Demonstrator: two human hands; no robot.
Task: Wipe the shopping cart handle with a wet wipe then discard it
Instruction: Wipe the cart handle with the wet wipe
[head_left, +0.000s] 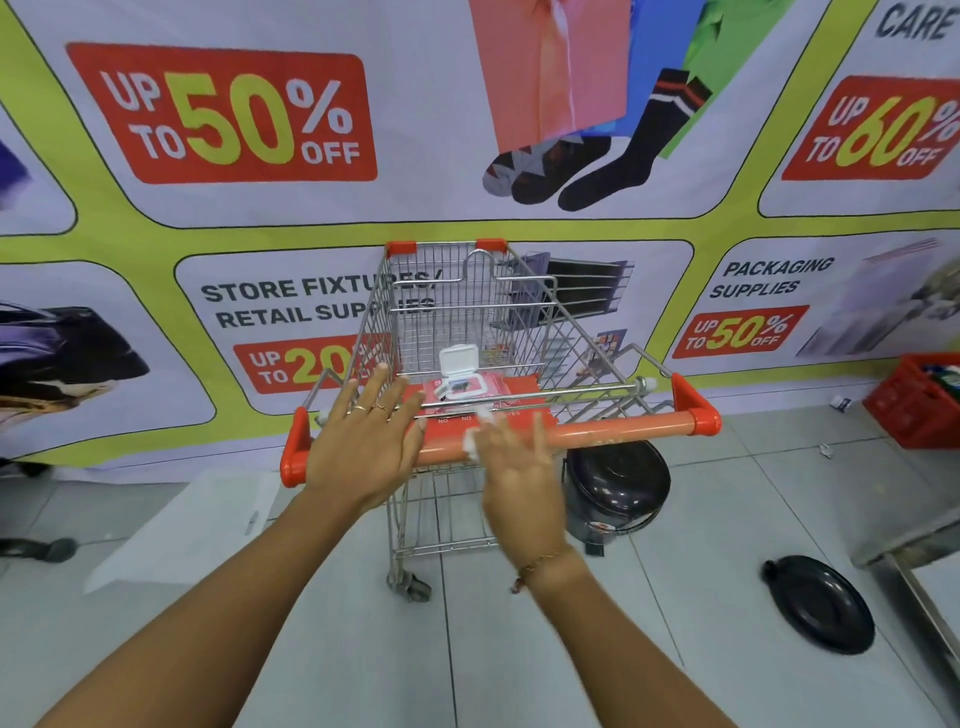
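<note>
A wire shopping cart stands in front of me with its orange handle running left to right. My left hand hovers flat over the handle's left part, fingers spread, holding nothing. My right hand is blurred over the middle of the handle and holds a small white wet wipe against the bar. A pink pack of wet wipes lies on the cart's child seat just behind the handle, its white lid flipped up.
A dark round bin stands on the floor under the handle's right side, and its black lid lies on the tiles further right. A red crate sits at the right edge. A printed sale banner covers the wall behind.
</note>
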